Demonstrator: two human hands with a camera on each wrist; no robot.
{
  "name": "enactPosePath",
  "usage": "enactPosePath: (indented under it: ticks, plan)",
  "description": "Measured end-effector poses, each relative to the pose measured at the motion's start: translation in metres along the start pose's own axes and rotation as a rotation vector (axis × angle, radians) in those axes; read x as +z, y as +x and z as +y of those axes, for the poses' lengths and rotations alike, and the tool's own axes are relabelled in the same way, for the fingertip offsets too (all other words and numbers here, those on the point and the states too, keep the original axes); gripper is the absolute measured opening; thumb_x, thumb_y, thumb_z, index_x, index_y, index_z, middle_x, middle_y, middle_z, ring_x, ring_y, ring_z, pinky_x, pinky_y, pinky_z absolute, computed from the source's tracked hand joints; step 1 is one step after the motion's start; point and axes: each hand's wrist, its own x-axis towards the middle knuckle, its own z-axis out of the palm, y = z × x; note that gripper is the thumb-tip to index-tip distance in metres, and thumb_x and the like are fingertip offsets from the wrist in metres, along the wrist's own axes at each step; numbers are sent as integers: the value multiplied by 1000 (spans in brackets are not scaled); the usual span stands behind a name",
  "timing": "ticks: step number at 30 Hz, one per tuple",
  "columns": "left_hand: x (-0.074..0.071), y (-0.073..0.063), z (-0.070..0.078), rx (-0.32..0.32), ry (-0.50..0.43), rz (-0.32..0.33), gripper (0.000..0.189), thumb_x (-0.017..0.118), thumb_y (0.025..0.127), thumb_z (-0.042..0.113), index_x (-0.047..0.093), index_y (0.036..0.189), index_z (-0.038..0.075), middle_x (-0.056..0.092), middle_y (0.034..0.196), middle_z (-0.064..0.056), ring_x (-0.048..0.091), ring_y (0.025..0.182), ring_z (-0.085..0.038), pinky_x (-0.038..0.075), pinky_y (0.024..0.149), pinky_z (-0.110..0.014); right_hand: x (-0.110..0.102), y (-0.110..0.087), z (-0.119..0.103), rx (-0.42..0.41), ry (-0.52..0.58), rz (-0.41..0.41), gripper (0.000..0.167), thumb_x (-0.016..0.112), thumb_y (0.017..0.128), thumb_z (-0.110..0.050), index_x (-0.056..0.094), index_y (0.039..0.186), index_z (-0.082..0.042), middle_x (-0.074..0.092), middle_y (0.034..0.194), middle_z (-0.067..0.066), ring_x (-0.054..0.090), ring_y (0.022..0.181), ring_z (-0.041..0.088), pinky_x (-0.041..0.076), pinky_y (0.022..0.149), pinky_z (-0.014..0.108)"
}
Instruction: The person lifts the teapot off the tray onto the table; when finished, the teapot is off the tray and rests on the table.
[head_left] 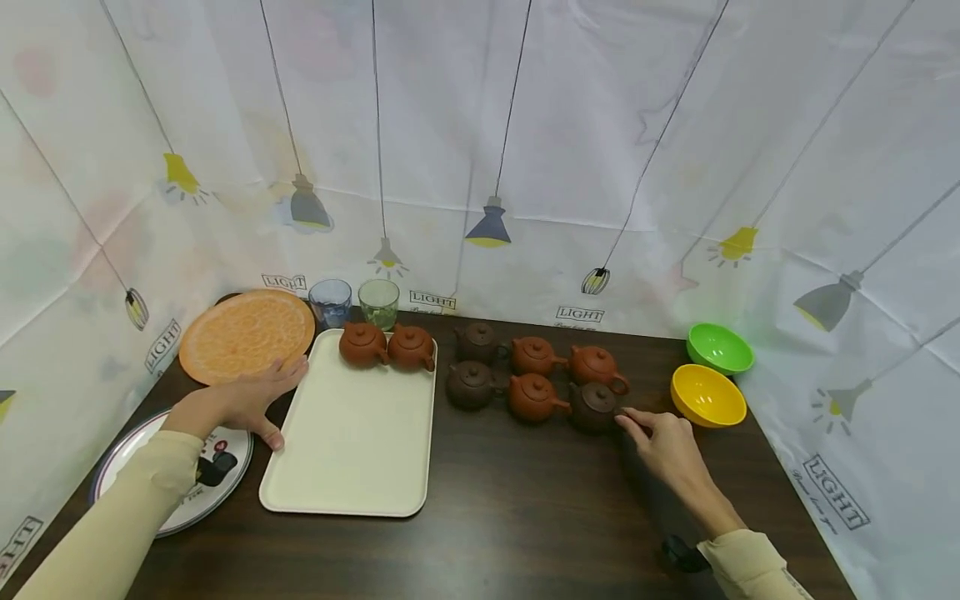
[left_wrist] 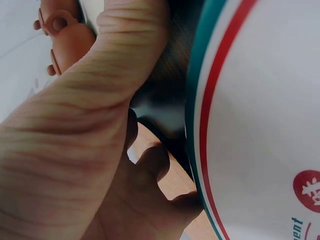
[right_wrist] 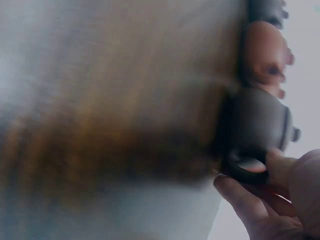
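At the tray's left edge rests my left hand, its fingers spread and its thumb touching the rim. The cream tray carries two reddish-brown teapots at its far end. My right hand pinches the handle of a dark brown teapot, the nearest right one in a cluster of several. In the right wrist view, thumb and fingers close around that dark teapot's ring handle. Beside it stand a reddish teapot and another dark teapot, with more behind them.
An orange round mat and a white plate with a coloured rim lie at the left. A blue glass and a green glass stand behind the tray. Green and yellow bowls sit at the right, near the wall cloth.
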Motion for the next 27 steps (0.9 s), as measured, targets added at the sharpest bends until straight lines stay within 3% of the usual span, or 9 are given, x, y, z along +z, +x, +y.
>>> enactPosePath:
  ticks: [3,11,13,16,19,20,23,25,27]
  plan:
    - [4,2,-6,24,-5,3,146,86,67,69,-1,174,20,-2,181,-21,-2,162,-60,5,115,-90,-10,-1,-1,12,-4,-14,39,75,102,-24,75,130,3,69,65,10,33,45,7,34,44,24]
    - [-3,-4,9,-16,-18,-13,147,89,67,65,0,174,15,-2,180,-26,1,161,-62,8,116,-89,-35,11,-18,-81,65,58,36,75,101,-18,75,135,-3,61,57,2,36,42,3,35,42,25]
    - [-5,-4,10,-27,-10,-14,148,88,67,67,0,174,17,-2,181,-24,0,162,-60,8,118,-88,-39,14,-26,-89,88,65,37,75,102,-19,74,136,-5,69,63,8,37,42,3,34,41,25]
    - [-5,-4,11,-37,-14,-16,148,88,67,67,0,174,17,-2,181,-21,-2,164,-57,6,119,-87,-41,18,-40,-112,131,68,37,75,102,-18,74,137,-6,82,92,20,41,45,3,34,41,25]
    - [-5,-5,12,-31,-19,-5,148,88,66,67,2,174,16,-1,180,-24,-1,163,-58,5,117,-89,-40,23,-55,-138,176,64,37,74,102,-17,73,138,-6,78,124,25,39,45,2,33,41,26]
    - [-5,-5,13,-23,-18,-2,148,89,66,67,2,174,14,0,180,-26,0,161,-61,5,115,-90,-38,25,-61,-143,190,60,37,74,102,-17,73,138,-6,76,127,25,35,42,3,32,40,26]
    - [-8,-9,20,-31,-15,-6,148,89,66,65,3,174,13,0,180,-26,0,161,-62,6,115,-90,-31,31,-77,-179,228,44,37,74,102,-16,73,139,-8,76,129,22,32,42,2,34,42,24]
    - [-6,-6,14,-45,-8,-6,150,90,64,68,1,174,16,-1,180,-24,0,162,-60,6,116,-89,-24,36,-91,-201,249,31,38,74,102,-17,73,139,-10,80,123,20,31,42,1,35,44,24]
    - [-4,-2,6,-49,11,-8,151,89,63,70,0,174,19,-2,181,-23,0,163,-59,8,117,-88,-17,41,-107,-218,263,4,40,74,103,-20,72,142,-12,82,100,19,30,43,1,35,46,23]
